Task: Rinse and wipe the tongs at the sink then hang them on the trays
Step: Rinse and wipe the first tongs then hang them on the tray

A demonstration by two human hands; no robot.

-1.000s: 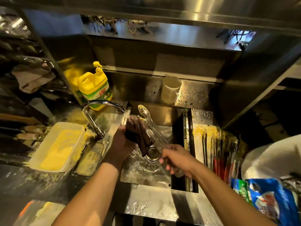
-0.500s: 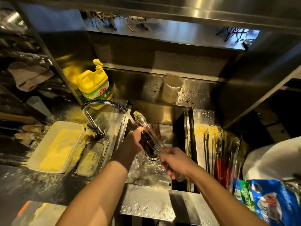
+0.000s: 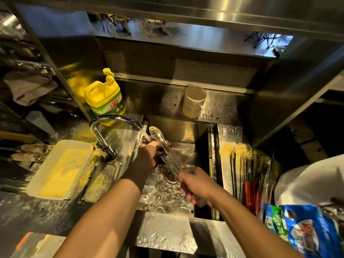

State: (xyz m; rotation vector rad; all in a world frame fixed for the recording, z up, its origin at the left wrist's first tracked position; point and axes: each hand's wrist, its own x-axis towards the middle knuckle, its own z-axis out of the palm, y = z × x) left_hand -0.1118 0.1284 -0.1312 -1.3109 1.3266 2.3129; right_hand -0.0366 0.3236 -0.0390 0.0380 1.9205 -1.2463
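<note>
Clear plastic tongs [image 3: 163, 146] slant over the steel sink [image 3: 212, 164], tips up near the faucet's [image 3: 115, 120] spout, where water runs. My right hand [image 3: 197, 185] grips their handle end above the drain. My left hand [image 3: 149, 155] presses a dark cloth [image 3: 160, 152] against the tongs' middle, under the water stream. Most of the cloth is hidden by my fingers.
A yellow dish-soap jug [image 3: 106, 101] and a white cup [image 3: 193, 103] stand behind the sink. A white tray of yellow crumbs [image 3: 61, 168] and a small steel pan [image 3: 102, 181] lie left. More tongs with red handles [image 3: 249, 179] rest right, beside a blue bag [image 3: 305, 229].
My left hand with the cloth slid up the tongs toward the spout, and the tongs shifted slightly farther back. My right hand kept its grip on the handle.
</note>
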